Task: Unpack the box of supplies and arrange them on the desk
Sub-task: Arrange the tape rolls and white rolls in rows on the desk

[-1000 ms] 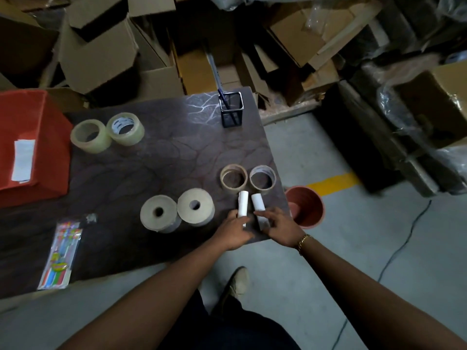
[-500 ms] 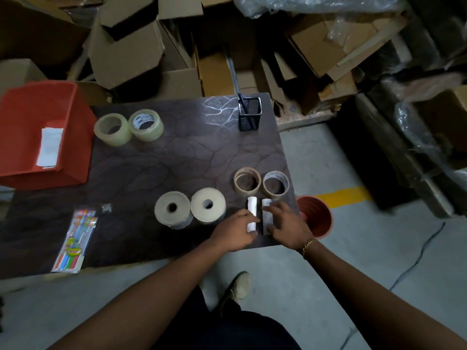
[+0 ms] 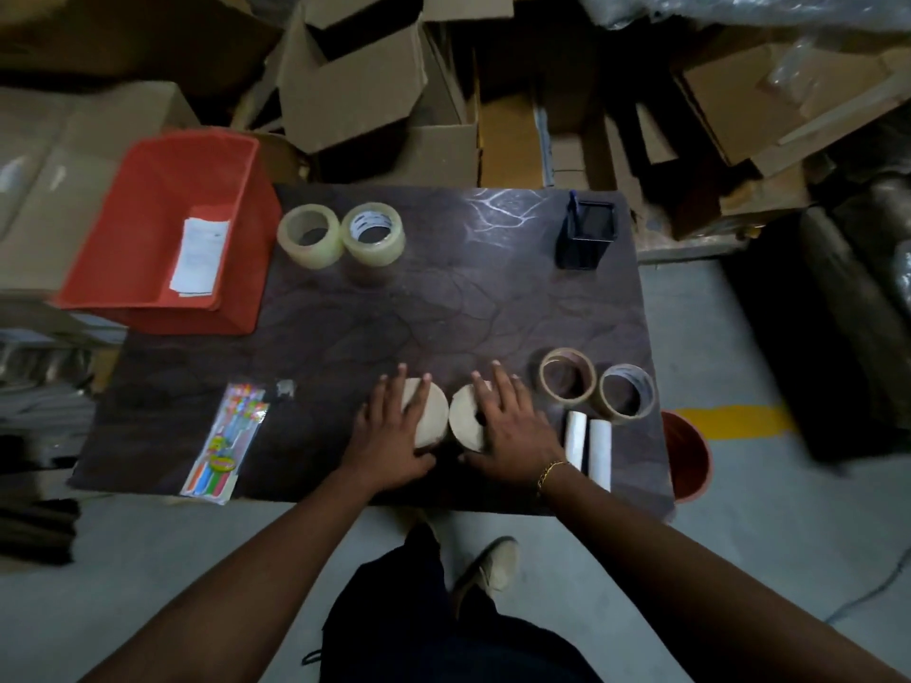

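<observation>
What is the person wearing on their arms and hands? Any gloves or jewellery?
No gloves and no sleeves in view: both arms are bare to the picture's edge. The right hand has a thin gold chain bracelet at its wrist. The left hand wears nothing at the wrist.

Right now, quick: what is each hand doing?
Left hand: open, fingers straight, resting flat on the left thick beige paper roll.
Right hand: open, flat on the right thick beige paper roll.
</observation>
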Tool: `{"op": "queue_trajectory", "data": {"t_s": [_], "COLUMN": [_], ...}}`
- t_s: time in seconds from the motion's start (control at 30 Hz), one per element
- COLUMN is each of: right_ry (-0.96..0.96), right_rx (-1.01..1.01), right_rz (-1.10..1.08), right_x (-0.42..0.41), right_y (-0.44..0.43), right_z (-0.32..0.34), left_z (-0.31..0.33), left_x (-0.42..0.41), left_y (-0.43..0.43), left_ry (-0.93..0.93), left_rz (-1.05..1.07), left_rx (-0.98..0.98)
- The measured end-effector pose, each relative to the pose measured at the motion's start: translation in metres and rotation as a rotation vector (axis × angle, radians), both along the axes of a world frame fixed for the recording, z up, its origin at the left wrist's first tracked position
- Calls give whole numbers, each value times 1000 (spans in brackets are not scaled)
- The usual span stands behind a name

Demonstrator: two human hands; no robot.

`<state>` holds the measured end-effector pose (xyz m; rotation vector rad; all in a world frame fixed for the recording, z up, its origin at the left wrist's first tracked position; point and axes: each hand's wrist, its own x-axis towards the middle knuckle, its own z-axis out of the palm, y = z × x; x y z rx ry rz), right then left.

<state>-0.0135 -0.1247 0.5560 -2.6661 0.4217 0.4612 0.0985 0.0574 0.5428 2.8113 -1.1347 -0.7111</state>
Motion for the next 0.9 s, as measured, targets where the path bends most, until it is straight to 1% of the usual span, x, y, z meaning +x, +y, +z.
{"op": "queue_trajectory", "data": {"t_s": [0.1, 0.2, 0.33, 0.47, 0.67, 0.8, 0.9], "right_ry": [9, -26, -69, -100, -40, -37, -27], "right_rx": [-98, -85, -47, -66, -88, -98, -199], "right_rz": [35, 4, -189, -281, -371, -377, -331], "right_x": [12, 38, 103, 172, 245, 266, 265], "right_y": [10, -2, -49, -103, -154, -164, -160], "right_z": [-14, -16, -2, 12, 9, 1, -12], "left_z": [-8, -6, 3, 12, 15, 12, 7], "left_x": [6, 34, 102, 176, 253, 272, 271], "left_y": [1, -12, -58, -121, -200, -218, -223], "left_ry": [-22, 2, 10, 18, 84, 112, 156], "left_rz": [-38, -46, -3, 38, 73, 74, 15], "left_rx": [-77, -168, -245, -287, -243, -221, -117]}}
